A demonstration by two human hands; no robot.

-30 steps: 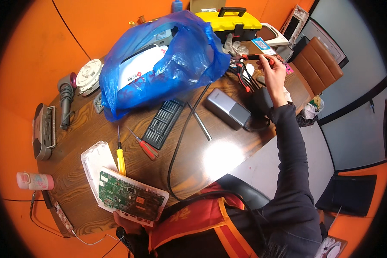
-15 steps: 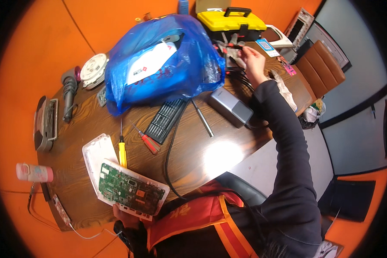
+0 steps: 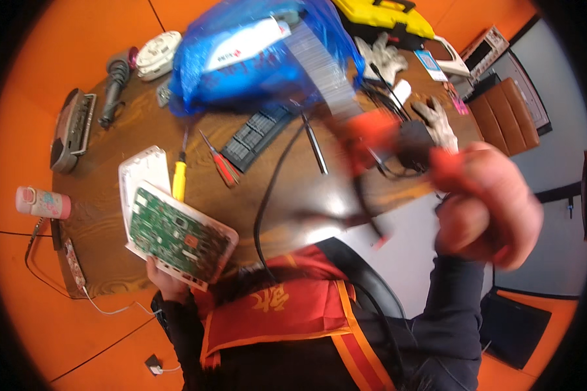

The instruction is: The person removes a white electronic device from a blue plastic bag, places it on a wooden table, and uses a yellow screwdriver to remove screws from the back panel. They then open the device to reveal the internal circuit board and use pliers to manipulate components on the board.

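My left hand [image 3: 166, 280] grips the lower edge of a white plastic casing [image 3: 225, 242] that carries a green circuit board [image 3: 169, 225], tilted above the near table edge. Behind it lies a matching white shell [image 3: 140, 168]. My right hand [image 3: 492, 212] is raised at the right, close to the camera, fingers closed around a red-and-black tool [image 3: 372, 133]. A long greyish flat part of it points toward the blue bag, and a thin dark part ends in a red tip. Motion blur hides its exact kind. Beside the board lies a yellow-handled screwdriver [image 3: 179, 179].
A red-handled tool [image 3: 223, 168], a black bit set [image 3: 251, 140] and a pen-like metal driver [image 3: 316, 146] lie mid-table. Behind stand a full blue plastic bag [image 3: 254, 81] and a yellow toolbox [image 3: 391, 16]. Work gloves [image 3: 437, 120] and cables lie right; a pink bottle [image 3: 44, 203] stands left.
My right hand has come from beside the toolbox back toward me, bringing the red-and-black tool. My left hand keeps its hold on the casing. The whole view has shifted.
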